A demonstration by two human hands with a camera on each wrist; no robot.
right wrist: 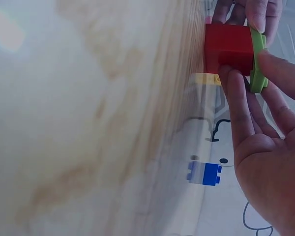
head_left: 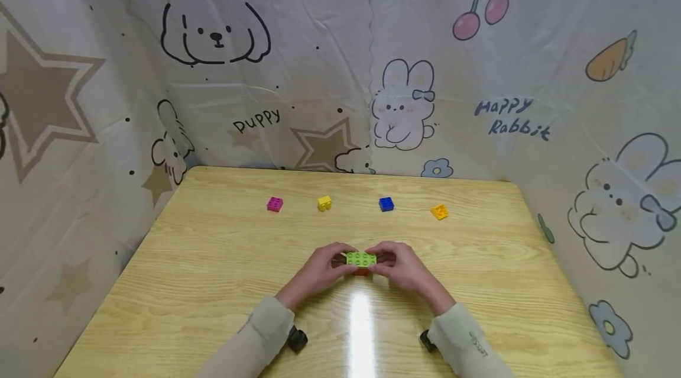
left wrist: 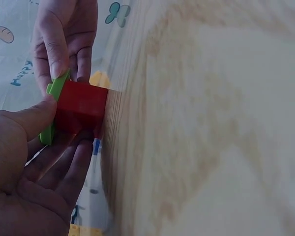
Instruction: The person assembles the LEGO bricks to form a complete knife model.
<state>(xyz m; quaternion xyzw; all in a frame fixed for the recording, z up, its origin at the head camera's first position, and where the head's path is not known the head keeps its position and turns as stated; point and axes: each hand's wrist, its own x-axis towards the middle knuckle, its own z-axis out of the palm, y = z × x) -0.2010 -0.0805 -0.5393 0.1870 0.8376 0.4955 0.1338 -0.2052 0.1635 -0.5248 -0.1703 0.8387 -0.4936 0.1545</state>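
A lime-green toy brick (head_left: 361, 259), thin and studded on top, lies across a taller red brick (right wrist: 228, 46) at the middle of the table. My left hand (head_left: 327, 265) grips the green brick's left end between thumb and fingers. At the opposite end my right hand (head_left: 402, 268) holds it the same way. In the left wrist view, both thumbs press on the green brick's studded side, and fingers reach around the red brick (left wrist: 82, 104) beneath. The red brick stands at the tabletop, its top covered by the green one.
Beyond the hands, a magenta brick (head_left: 275, 204), a yellow brick (head_left: 324, 203), a blue brick (head_left: 386, 204) and an orange brick (head_left: 439, 212) lie in a spaced row on the wooden table (head_left: 213, 259). A patterned curtain (head_left: 319, 70) hangs behind and along both sides.
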